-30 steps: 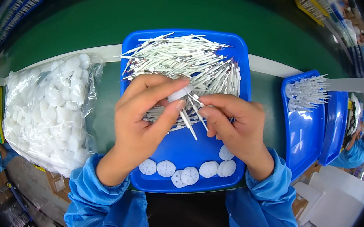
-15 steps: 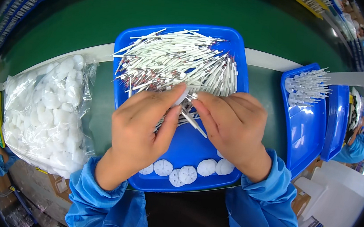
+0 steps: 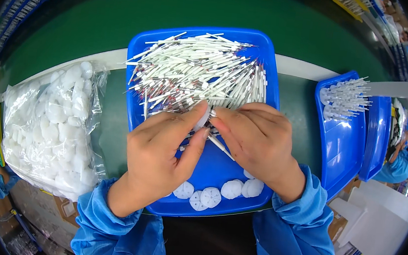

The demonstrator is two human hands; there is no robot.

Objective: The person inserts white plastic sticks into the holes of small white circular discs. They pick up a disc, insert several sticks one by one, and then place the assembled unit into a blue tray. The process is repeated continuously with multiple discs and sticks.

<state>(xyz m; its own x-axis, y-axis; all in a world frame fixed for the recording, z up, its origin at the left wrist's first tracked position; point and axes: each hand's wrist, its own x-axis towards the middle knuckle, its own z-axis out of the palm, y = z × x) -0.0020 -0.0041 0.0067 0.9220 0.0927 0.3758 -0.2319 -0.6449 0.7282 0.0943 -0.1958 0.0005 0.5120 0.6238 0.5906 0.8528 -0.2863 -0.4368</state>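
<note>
Between the thumb and fingers of my left hand (image 3: 159, 152) a round white disc (image 3: 202, 121) stands on edge. My right hand (image 3: 260, 138) pinches the end of a thin white stick against that disc; its fingertips nearly meet the left ones. Other white sticks (image 3: 221, 148) jut from the disc down toward the right palm. Both hands are over a blue tray (image 3: 200, 164). A big heap of thin white sticks (image 3: 195, 69), some with dark reddish ends, fills its far part. Several white discs with small holes (image 3: 210, 197) lie along its near edge.
To the left lies a clear plastic bag (image 3: 52, 126) full of white discs. At the right, a blue tray (image 3: 343, 147) holds discs with sticks standing in them (image 3: 344, 98). Another blue tray (image 3: 376, 140) is beside it. People in blue sleeves work at both sides.
My hands have come closer together, the left shifting slightly right. The right fingertips have moved in against the disc, and the disc and its sticks have turned a little.
</note>
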